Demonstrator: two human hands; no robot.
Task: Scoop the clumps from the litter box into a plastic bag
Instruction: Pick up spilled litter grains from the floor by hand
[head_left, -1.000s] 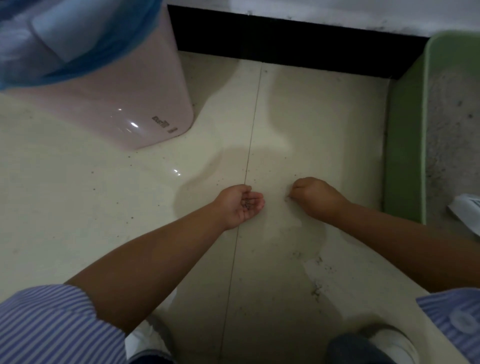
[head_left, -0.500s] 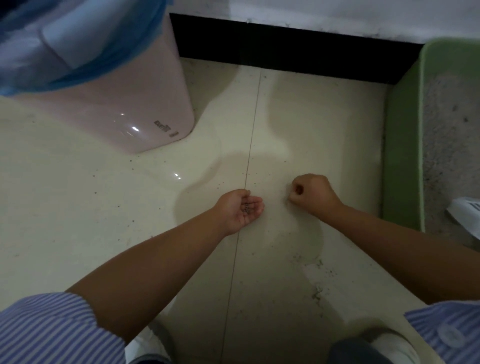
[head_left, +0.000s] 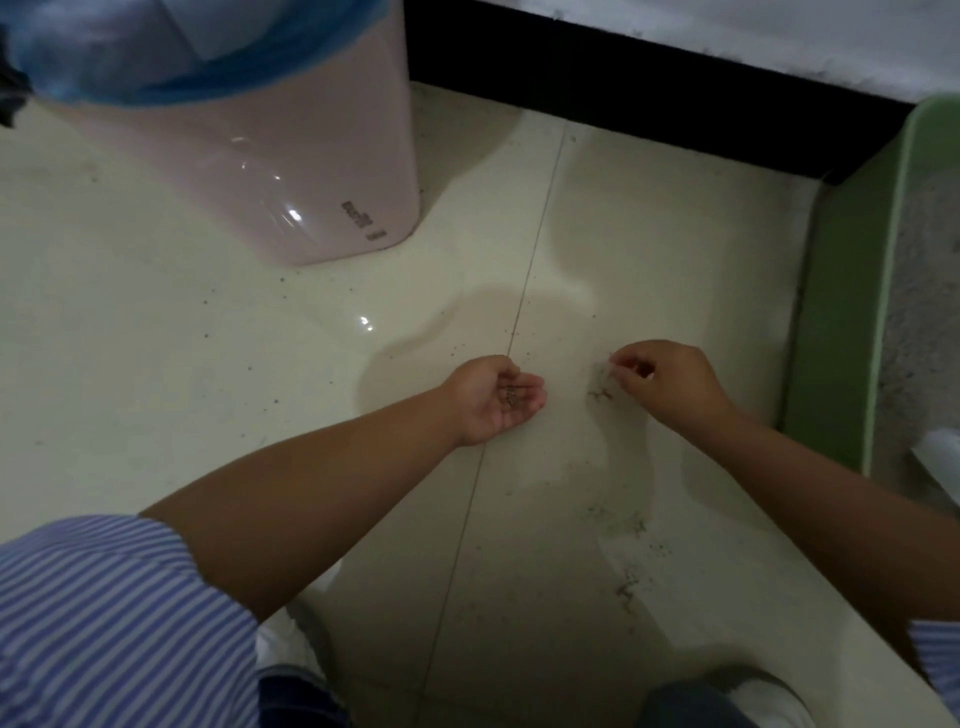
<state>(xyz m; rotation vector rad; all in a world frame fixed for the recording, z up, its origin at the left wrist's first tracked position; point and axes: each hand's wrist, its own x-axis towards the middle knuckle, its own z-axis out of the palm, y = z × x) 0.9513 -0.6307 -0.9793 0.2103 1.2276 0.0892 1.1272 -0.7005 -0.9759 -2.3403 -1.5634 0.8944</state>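
From my feed, the litter box (head_left: 836, 312) sits at the right edge of view: a green plastic tray with a tall smooth wall, flat on the pale floor tiles, its far corner against the dark skirting. Inside it I see grey, grainy litter (head_left: 919, 291), speckled with darker bits; I can't pick out separate clumps. The plastic bag (head_left: 171, 57) is a translucent blue liner in the top left, its edge folded down over the rim of a pink bin, mouth open upward. Box and bag stand well apart, with bare floor between them.
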